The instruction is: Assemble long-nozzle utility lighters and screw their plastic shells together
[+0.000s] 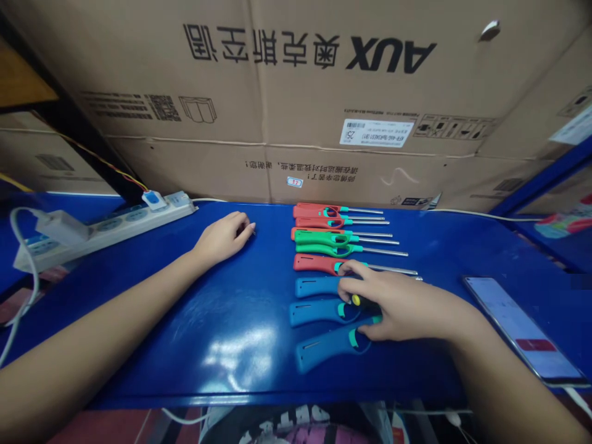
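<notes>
Several long-necked gas lighters lie side by side in a column on the blue table, their metal tubes to the right: red lighters (314, 263) and green lighters (319, 237) in the upper part, blue lighters (324, 351) nearest me. Over the blue ones is my right hand (393, 299), its fingers bent around a dark handle with a yellow end (356, 300). Its thumb touches or nearly touches the nearest blue lighter. On the table to the left rests my left hand (224, 237), fingers curled in and tips close together; whatever they hold is too small to make out.
A large cardboard box (287, 92) with upside-down print stands behind the blue table (222, 345). A white power strip (120, 225) with plugs lies at the left. At the right is a phone (518, 327) with its screen lit and a cable (578, 401) attached.
</notes>
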`<control>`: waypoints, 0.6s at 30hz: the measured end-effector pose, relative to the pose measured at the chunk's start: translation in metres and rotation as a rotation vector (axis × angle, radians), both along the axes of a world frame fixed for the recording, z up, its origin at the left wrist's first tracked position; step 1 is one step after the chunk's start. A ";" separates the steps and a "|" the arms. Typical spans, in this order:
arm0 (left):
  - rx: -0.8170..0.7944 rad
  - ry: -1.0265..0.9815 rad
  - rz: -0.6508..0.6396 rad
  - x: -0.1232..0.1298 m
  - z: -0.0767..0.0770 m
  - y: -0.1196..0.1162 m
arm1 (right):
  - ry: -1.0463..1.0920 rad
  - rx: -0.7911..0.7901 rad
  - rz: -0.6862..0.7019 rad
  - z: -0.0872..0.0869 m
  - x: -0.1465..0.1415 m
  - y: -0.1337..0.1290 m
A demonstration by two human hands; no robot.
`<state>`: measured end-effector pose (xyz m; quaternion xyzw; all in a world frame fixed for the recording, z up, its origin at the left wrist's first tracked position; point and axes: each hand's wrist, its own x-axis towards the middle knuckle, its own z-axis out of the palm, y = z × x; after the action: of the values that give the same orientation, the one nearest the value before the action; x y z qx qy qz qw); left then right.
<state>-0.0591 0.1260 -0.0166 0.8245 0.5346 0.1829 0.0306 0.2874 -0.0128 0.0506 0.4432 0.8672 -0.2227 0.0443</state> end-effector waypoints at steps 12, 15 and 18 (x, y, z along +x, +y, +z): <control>0.162 -0.094 -0.162 0.019 0.012 -0.022 | -0.111 0.126 0.027 -0.006 -0.007 0.004; 0.166 -0.047 -0.297 0.037 0.014 -0.028 | -0.108 0.176 0.036 -0.006 -0.009 0.006; 0.160 0.011 -0.399 0.058 0.018 -0.026 | -0.117 0.204 0.055 -0.006 -0.009 0.006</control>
<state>-0.0011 0.0997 0.0018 0.9148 0.3447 0.2107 -0.0021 0.2789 -0.0069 0.0450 0.4339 0.8930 -0.1059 0.0558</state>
